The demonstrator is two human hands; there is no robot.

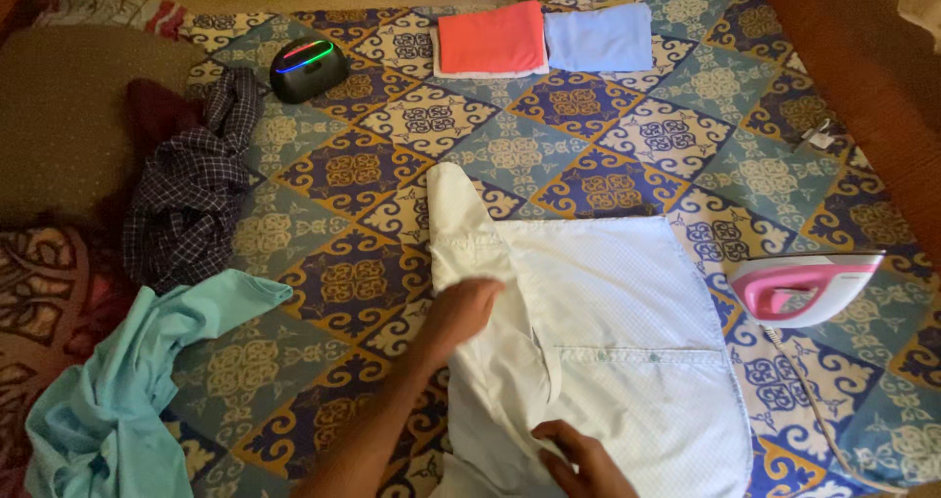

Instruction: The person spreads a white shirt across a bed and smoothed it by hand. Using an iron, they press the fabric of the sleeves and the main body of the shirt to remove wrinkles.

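The left hand [461,307] pinches a fold of the white shirt [608,341] on the patterned bedspread [588,165]. The right hand [578,459] lies lower down on the same shirt, fingers curled; whether it grips cannot be told. A pink iron [804,287] sits just right of the shirt. A teal shirt [118,390] lies left.

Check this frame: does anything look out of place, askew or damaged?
Nothing looks damaged or spilled. The pink-and-white iron rests directly on the patterned cover beside the white shirt. A checked shirt and a turquoise garment lie crumpled at the left.
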